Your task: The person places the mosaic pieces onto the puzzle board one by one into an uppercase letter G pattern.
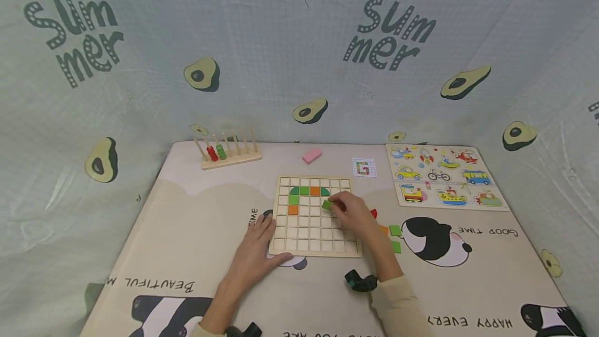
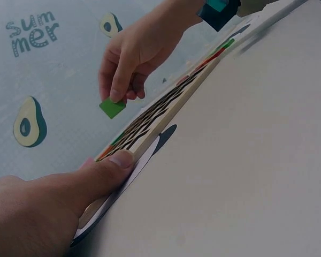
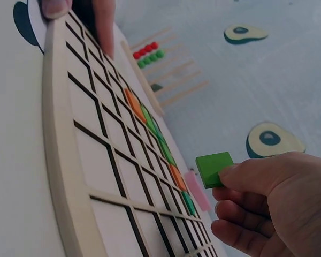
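Clearly, the green tile (image 3: 212, 166) is a flat, plain square—bright on its face, darker along its thin edge. The right hand (image 1: 352, 213) pinches it by one corner between thumb and fingers, holding it above the right part of the board (image 1: 304, 233), off its surface. The board is pale wood, divided into square cells by thin raised strips. Six pieces sit in it: two dark green ones with a rounded corner at the ends of the top run, a green and an orange square between them, and a green, then an orange, down the left side.

The left hand (image 1: 255, 243) lies with fingers extended at the board's left edge—its thumb resting on the near rim. Loose tiles (image 1: 395, 230) lie on the desk (image 1: 201, 243) to the right.
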`<control>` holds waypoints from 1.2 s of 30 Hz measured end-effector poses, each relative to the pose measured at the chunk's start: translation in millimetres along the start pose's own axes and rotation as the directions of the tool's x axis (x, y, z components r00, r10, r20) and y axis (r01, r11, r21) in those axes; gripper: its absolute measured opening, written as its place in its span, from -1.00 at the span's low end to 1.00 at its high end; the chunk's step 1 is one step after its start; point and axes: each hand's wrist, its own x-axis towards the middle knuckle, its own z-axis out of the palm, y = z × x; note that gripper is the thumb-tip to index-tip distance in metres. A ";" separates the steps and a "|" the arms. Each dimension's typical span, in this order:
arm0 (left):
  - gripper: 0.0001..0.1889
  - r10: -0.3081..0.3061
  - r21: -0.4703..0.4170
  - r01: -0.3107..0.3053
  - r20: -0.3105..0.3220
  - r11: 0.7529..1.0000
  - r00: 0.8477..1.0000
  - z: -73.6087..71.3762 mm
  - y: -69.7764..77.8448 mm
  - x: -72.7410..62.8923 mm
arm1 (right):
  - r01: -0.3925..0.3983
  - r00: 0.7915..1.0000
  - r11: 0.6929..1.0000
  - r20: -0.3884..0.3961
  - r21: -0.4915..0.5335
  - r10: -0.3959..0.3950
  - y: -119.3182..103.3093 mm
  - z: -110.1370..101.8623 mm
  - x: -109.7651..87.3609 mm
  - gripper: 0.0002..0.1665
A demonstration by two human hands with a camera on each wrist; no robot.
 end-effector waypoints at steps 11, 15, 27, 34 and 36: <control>0.02 -0.007 -0.003 0.007 0.003 1.000 1.000 -1.2 0.6 -0.7 | 0.012 0.999 1.000 0.041 -0.002 -0.012 -16.4 23.0 4.6 -0.82; 0.02 -0.013 0.005 0.013 0.008 1.000 1.000 -1.2 1.1 -0.7 | -0.001 0.998 1.000 0.065 -0.018 0.002 -18.9 31.7 5.3 -0.80; 0.02 -0.006 0.013 0.006 0.004 1.000 1.000 -1.6 1.1 -0.9 | 0.019 0.992 1.000 0.122 0.001 -0.019 -30.2 47.6 6.6 -0.78; 0.02 -0.005 0.019 0.005 0.011 1.000 1.000 -0.6 0.5 -0.1 | 0.059 0.989 0.998 0.135 -0.014 -0.057 -33.7 55.1 8.6 -0.80; 0.02 -0.003 0.016 0.003 0.009 1.000 1.000 -0.4 0.4 -0.1 | 0.077 0.988 0.997 0.133 -0.019 -0.074 -33.9 57.1 9.1 -0.81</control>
